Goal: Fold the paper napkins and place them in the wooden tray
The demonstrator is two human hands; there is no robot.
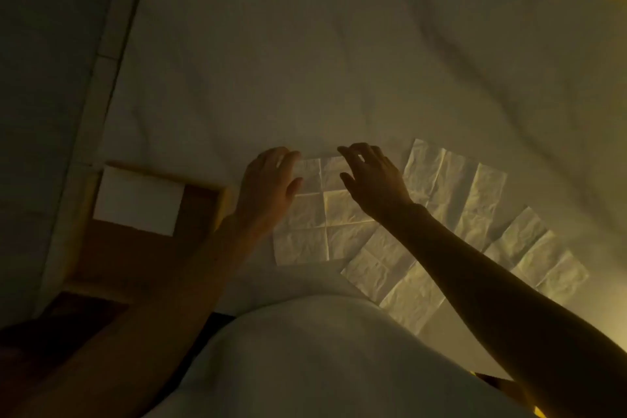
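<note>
left hand (268, 187) flat, right hand (373, 180) fingers spread

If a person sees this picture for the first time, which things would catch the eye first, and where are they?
First, the two hands at the centre: the left hand and right hand rest on the far edge of an unfolded paper napkin lying on the white cloth. To the right, more unfolded napkins fan out, catching warm light. At the left sits the wooden tray, with a white folded stack in it.
</note>
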